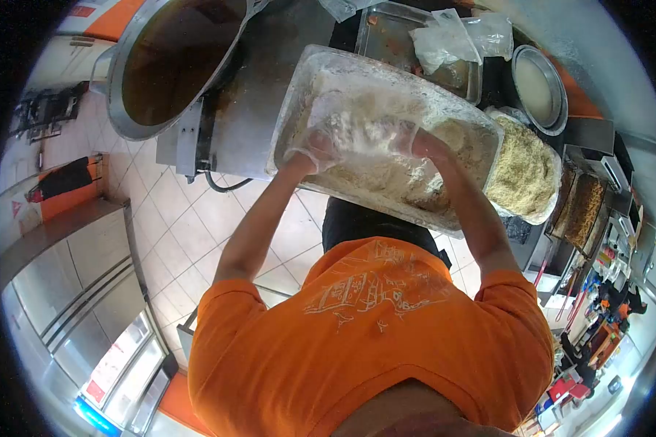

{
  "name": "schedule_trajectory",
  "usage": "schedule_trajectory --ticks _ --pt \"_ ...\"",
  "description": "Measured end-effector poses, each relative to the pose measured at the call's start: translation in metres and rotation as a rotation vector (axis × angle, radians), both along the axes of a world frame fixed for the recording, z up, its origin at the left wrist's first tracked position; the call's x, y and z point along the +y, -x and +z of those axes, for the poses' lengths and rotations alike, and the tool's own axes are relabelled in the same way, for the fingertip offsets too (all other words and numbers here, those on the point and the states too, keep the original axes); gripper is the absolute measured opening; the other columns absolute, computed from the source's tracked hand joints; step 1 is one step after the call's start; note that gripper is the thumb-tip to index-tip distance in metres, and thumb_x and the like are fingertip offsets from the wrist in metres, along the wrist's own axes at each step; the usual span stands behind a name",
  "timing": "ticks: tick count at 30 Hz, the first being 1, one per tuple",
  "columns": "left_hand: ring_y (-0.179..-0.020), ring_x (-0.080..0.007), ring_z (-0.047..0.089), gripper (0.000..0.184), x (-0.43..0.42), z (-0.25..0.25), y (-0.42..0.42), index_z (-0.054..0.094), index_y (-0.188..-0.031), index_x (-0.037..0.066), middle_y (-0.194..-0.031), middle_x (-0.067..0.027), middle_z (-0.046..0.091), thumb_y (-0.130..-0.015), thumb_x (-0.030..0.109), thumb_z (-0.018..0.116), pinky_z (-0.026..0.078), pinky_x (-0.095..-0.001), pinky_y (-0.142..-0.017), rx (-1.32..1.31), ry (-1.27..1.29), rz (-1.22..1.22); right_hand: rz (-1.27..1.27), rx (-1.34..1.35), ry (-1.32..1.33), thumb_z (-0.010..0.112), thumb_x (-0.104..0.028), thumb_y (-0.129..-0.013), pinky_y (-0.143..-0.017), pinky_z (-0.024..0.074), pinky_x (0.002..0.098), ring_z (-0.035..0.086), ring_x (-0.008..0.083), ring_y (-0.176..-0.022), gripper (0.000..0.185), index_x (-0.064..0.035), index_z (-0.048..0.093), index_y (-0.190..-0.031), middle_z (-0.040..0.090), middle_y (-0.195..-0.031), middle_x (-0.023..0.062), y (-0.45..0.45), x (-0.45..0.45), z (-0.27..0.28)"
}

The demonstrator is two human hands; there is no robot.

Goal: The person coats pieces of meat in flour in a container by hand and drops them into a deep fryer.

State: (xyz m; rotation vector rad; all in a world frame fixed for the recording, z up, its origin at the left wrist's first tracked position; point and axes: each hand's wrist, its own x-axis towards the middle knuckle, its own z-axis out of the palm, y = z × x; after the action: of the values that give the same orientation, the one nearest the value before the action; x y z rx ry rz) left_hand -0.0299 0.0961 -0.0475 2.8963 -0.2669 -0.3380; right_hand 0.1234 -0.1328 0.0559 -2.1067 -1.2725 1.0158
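Note:
A large rectangular tub (386, 202) of pale flour stands in front of me, tilted slightly in view. Both hands are inside it, in clear, flour-dusted gloves. My left hand (319, 148) is at the tub's left part, its fingers blurred by flour. My right hand (404, 138) is near the middle, its fingers likewise smeared and whitened. Loose flour (364, 135) flies between the hands. Whether either hand holds anything cannot be made out. Darker, lumpy flour (426, 193) lies toward the tub's near right side.
A big pot of brown liquid (175, 65) stands at upper left. Right of the tub is a container of yellowish crumbs (521, 171), with a round metal bowl (539, 87) behind it. A metal tray (386, 36) with plastic bags (452, 40) lies beyond the tub.

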Motion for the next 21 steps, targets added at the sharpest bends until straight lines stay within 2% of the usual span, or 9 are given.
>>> schedule_trajectory --ticks 3,5,6,10,13,15,17,19,21 --pt "-0.112 -0.0324 0.046 0.056 0.006 0.052 -0.011 0.052 -0.112 0.002 -0.120 -0.0207 0.048 -0.078 0.046 0.049 0.037 -0.0377 -0.093 0.333 0.220 0.146 -0.061 -0.117 0.170 0.053 -0.023 -0.081 -0.092 0.0375 0.0345 0.046 0.0303 -0.109 0.053 -0.0063 0.037 -0.129 0.045 -0.123 0.0162 -0.012 -0.006 -0.036" --pt "-0.109 -0.0324 0.048 0.052 0.000 0.051 -0.019 0.054 -0.109 0.003 -0.116 -0.0203 0.050 -0.078 0.044 0.048 0.039 -0.0375 -0.091 0.255 0.185 0.378 -0.171 -0.265 0.343 0.057 -0.025 -0.078 -0.093 0.0364 0.0331 0.046 0.0292 -0.109 0.058 -0.0030 0.037 -0.128 0.049 -0.118 0.0181 -0.013 0.000 -0.068" --pt "-0.106 -0.0323 0.050 0.049 -0.004 0.050 -0.027 0.056 -0.106 0.003 -0.113 -0.0199 0.053 -0.078 0.043 0.047 0.040 -0.0372 -0.089 0.171 0.147 0.609 -0.207 -0.444 0.204 0.054 -0.025 -0.079 -0.093 0.0358 0.0333 0.046 0.0286 -0.110 0.055 -0.0024 0.039 -0.127 0.048 -0.119 0.0183 -0.008 0.012 -0.076" --pt "-0.110 -0.0316 0.047 0.055 -0.016 -0.002 -0.061 0.048 -0.119 0.006 -0.122 -0.0179 0.048 -0.075 0.040 0.051 0.038 -0.0371 -0.092 0.328 0.248 0.641 -0.181 -0.727 -0.216 0.047 -0.022 -0.083 -0.092 0.0360 0.0350 0.049 0.0296 -0.106 0.041 -0.0011 0.049 -0.117 0.050 -0.116 0.0188 0.018 0.054 -0.112" --pt "-0.099 -0.0322 0.054 0.040 -0.012 0.026 -0.066 0.061 -0.100 0.006 -0.105 -0.0161 0.058 -0.080 0.036 0.045 0.042 -0.0374 -0.085 0.306 0.245 0.287 0.267 -0.408 0.309 0.043 -0.022 -0.084 -0.099 0.0295 0.0339 0.040 0.0282 -0.116 0.044 -0.0056 0.042 -0.125 0.041 -0.129 0.0156 0.011 0.063 -0.140" --pt "-0.098 -0.0316 0.056 0.038 -0.001 0.032 -0.057 0.060 -0.103 0.006 -0.106 -0.0157 0.059 -0.082 0.033 0.044 0.043 -0.0365 -0.084 0.406 0.201 -0.032 0.376 -0.368 0.492 0.045 -0.020 -0.083 -0.096 0.0327 0.0337 0.042 0.0272 -0.114 0.040 -0.0046 0.047 -0.120 0.044 -0.127 0.0132 0.026 0.058 -0.049" --pt "-0.094 -0.0312 0.057 0.036 -0.004 -0.028 -0.042 0.061 -0.102 0.006 -0.105 -0.0160 0.059 -0.081 0.031 0.045 0.043 -0.0364 -0.082 0.275 0.046 -0.171 0.005 -0.029 0.306 0.048 -0.020 -0.082 -0.089 0.0380 0.0349 0.049 0.0271 -0.105 0.034 -0.0033 0.051 -0.112 0.053 -0.115 0.0131 0.035 0.037 -0.033" --pt "-0.091 -0.0309 0.058 0.033 -0.010 -0.102 -0.031 0.061 -0.101 0.006 -0.103 -0.0162 0.060 -0.080 0.028 0.047 0.044 -0.0362 -0.080 0.128 -0.116 -0.299 0.059 -0.118 0.128 0.048 -0.017 -0.081 -0.079 0.0423 0.0343 0.052 0.0259 -0.099 0.032 -0.0029 0.053 -0.110 0.055 -0.111 0.0135 0.053 0.010 -0.092" --pt "-0.083 -0.0309 0.059 0.027 -0.022 -0.153 -0.033 0.063 -0.091 0.003 -0.096 -0.0184 0.061 -0.076 0.022 0.053 0.046 -0.0396 -0.073 0.240 0.570 0.247 0.069 -0.205 0.014 0.049 -0.014 -0.081 -0.070 0.0465 0.0334 0.054 0.0247 -0.093 0.031 -0.0026 0.055 -0.109 0.056 -0.108 0.0137 0.069 0.002 -0.128"
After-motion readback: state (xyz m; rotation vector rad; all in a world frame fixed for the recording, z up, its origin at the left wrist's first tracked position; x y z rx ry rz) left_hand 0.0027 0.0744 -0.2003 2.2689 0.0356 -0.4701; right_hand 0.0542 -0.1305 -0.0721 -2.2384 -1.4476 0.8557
